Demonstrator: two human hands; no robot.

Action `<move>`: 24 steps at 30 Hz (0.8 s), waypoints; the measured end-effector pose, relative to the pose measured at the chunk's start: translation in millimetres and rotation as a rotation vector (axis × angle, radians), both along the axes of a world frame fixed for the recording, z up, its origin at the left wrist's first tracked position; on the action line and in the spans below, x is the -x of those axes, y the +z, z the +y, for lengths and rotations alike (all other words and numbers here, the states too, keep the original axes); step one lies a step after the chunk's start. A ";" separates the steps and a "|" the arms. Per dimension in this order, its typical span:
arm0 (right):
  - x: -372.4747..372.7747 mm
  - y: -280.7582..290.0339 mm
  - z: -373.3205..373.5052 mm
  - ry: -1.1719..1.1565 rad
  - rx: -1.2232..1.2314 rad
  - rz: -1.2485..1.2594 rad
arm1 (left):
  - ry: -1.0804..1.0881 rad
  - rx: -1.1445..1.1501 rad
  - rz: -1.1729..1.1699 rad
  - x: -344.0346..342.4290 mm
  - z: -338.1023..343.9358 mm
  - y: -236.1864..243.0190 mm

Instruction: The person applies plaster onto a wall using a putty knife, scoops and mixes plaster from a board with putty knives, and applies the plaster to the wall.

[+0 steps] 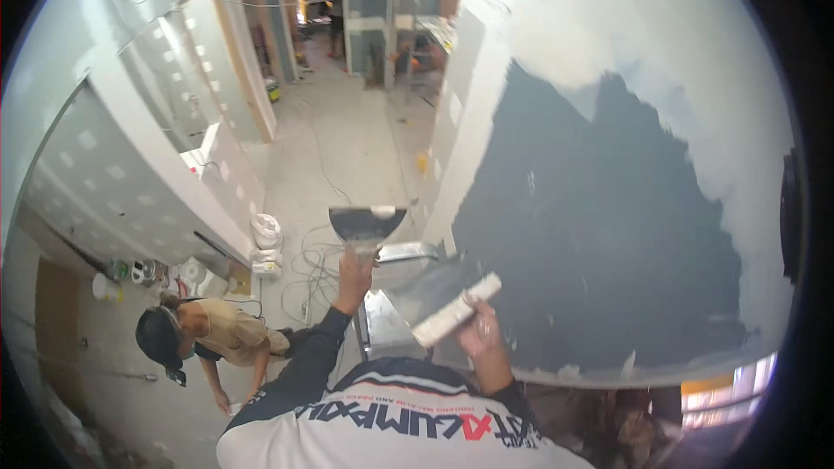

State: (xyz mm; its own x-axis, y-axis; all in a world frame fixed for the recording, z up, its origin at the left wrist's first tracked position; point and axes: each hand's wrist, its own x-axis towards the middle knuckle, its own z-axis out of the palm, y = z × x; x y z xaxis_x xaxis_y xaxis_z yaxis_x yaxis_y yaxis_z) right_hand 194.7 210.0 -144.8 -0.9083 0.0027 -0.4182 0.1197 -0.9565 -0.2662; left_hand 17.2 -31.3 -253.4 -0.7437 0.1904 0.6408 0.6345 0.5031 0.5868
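Raised in front of me, my left hand (352,280) grips a scraper (360,224) with a dark half-round blade. A dab of white compound sits on the blade's straight far edge. My right hand (479,330) is closed on a plastering trowel (439,291), a wide grey flat blade with a long pale grip smeared with compound. The trowel is tilted, close to the scraper but apart from it. To the right stands a wall with a large dark grey area (599,226) bordered by white coating (573,17). Neither tool appears to touch the wall.
Below my hands is a shiny metal platform (387,326). Cables (313,274) lie coiled on the floor beside it. At lower left a co-worker (221,330) in a cap bends forward. White sacks (267,239) and buckets (200,278) stand along the left wall. A corridor (339,122) runs ahead.
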 end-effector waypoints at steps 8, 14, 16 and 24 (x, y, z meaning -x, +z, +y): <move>29.0 53.8 -17.2 -0.013 0.025 0.086 | -0.815 -0.623 -0.772 6.8 59.9 15.1; 23.1 84.0 4.0 -0.108 0.012 0.180 | -0.973 -0.275 -0.817 22.0 67.9 1.3; 8.7 103.3 14.5 -0.147 -0.020 0.200 | -0.912 -0.174 -0.675 22.2 78.0 4.4; -85.5 156.5 37.0 -0.299 -0.338 0.249 | -0.387 0.052 0.090 46.1 98.8 58.4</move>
State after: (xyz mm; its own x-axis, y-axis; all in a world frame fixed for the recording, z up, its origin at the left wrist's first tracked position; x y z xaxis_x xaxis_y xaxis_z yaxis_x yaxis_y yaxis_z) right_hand 280.2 247.1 11.7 -0.9192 0.3750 -0.1204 -0.2521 -0.7950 -0.5517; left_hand -28.9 67.5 -195.0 -0.5524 0.4795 0.6818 0.8304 0.2449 0.5005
